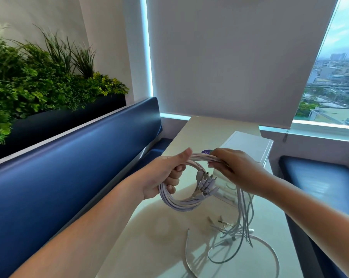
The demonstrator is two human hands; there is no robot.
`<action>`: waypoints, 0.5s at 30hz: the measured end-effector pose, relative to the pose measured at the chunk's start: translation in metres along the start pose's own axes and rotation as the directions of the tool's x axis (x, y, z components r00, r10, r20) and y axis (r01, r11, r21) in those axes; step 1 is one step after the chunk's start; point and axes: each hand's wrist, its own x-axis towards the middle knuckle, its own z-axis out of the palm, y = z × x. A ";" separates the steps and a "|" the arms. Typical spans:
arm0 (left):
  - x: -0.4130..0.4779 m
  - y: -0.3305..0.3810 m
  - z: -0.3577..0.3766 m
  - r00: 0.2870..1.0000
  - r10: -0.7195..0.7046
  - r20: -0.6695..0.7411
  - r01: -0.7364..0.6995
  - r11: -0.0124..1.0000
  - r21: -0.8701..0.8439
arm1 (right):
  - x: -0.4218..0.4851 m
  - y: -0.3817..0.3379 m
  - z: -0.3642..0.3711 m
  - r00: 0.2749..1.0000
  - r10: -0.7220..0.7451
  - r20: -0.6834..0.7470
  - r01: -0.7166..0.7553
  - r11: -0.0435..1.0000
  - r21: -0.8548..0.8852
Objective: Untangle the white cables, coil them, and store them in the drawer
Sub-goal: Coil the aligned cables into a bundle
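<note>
My left hand (pixel 165 175) grips a round coil of several white cables (pixel 179 201) held above the table, its plug ends (pixel 206 183) bunched inside the loop. My right hand (pixel 232 167) pinches the same bundle at the coil's top, just right of the left thumb. From the right hand, loose white cable tails (pixel 242 219) hang down to the table and end in a tangle of plugs and loops (pixel 229 247). Behind the hands stands a white plastic drawer unit (pixel 250 145), its front partly hidden by my right hand.
The narrow pale table (pixel 163 247) runs toward a window with a lowered blind (pixel 229 57). A blue padded bench (pixel 69 167) lines the left side, with a planter of green plants (pixel 39 81) behind it. Another blue seat (pixel 320 177) lies at right.
</note>
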 end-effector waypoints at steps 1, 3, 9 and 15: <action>0.000 0.001 0.001 1.000 -0.006 -0.003 0.006 1.000 -0.005 | 0.000 0.002 0.001 1.000 -0.011 -0.003 0.011 1.000 0.012; 0.000 0.002 0.001 1.000 -0.011 -0.015 0.011 1.000 0.020 | -0.001 0.003 -0.001 0.999 0.023 0.038 -0.026 0.997 0.078; 0.001 0.004 0.000 0.999 0.008 -0.039 -0.004 0.994 0.110 | 0.001 -0.006 -0.013 0.921 0.182 0.345 -0.364 0.721 0.590; 0.000 0.008 0.003 0.999 0.030 -0.012 -0.027 0.978 0.207 | 0.007 0.000 -0.025 0.799 0.075 0.596 -0.535 0.540 0.649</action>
